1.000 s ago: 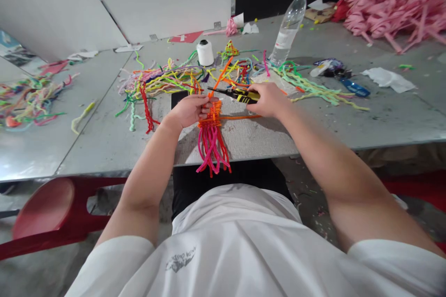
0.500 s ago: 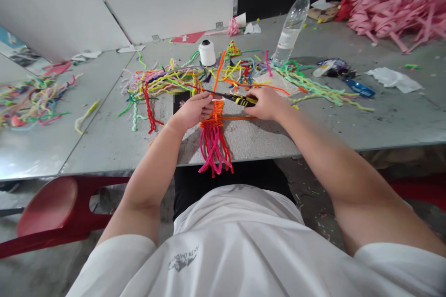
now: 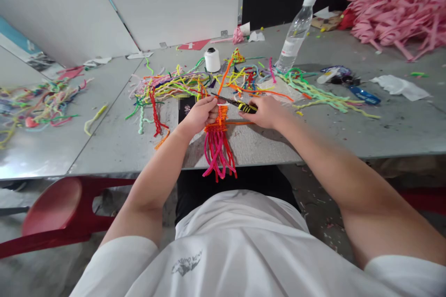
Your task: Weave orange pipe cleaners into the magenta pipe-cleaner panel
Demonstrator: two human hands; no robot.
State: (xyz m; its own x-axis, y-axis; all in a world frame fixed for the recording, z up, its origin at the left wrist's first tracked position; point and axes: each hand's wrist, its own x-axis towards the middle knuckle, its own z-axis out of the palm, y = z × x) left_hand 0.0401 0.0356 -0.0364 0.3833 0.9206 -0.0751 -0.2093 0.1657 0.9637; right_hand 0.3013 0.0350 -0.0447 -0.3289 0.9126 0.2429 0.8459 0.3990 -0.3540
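Note:
My right hand (image 3: pixel 267 110) is closed around the black-and-yellow handles of a pair of scissors (image 3: pixel 246 107). Their dark blades point left, up to the fingertips of my left hand (image 3: pixel 204 113). That hand pinches the top of a woven piece of orange pipe cleaners (image 3: pixel 216 123), lying near the table's front edge. From its lower end, pink and red pipe cleaner strands (image 3: pixel 219 155) hang over the edge. One orange strand (image 3: pixel 226 76) sticks up behind my left fingers, and another runs right beneath the scissors. Just where the blades meet the work is hard to make out.
Loose coloured pipe cleaners (image 3: pixel 174 84) spread behind my hands, with a white thread spool (image 3: pixel 212 60) and a plastic bottle (image 3: pixel 294 39) beyond. Pink loops (image 3: pixel 400 14) are heaped at the back right. Keys with a blue tag (image 3: pixel 364 95) and a crumpled tissue (image 3: pixel 400 87) lie right.
The whole view has shifted slightly, so everything sits a little lower and further right. The scissors tilt more steeply, handles lower than the blade tips. Both hands keep their holds.

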